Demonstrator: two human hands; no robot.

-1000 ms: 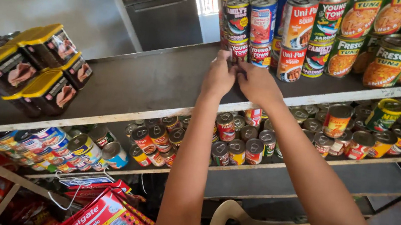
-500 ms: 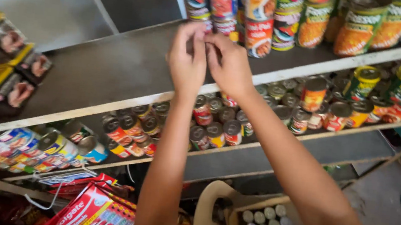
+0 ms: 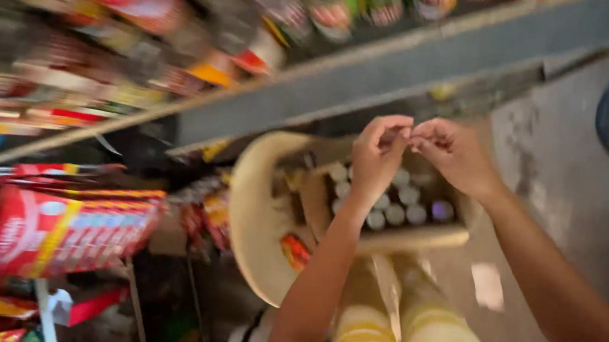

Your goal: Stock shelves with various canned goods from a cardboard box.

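Above the box of cans [image 3: 400, 205], both hands (left hand [image 3: 376, 160], right hand [image 3: 453, 151]) meet fingertip to fingertip.

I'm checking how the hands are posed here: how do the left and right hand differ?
The left hand is seen from its back, fingers curled upward, while the right hand lies more sideways, fingers pointing left. The left forearm rises steeply from below; the right forearm comes in slanting from the lower right. Both are bare, fingertips pinched together and meeting above the open cardboard box of cans. Whether they hold anything is too blurred to tell.
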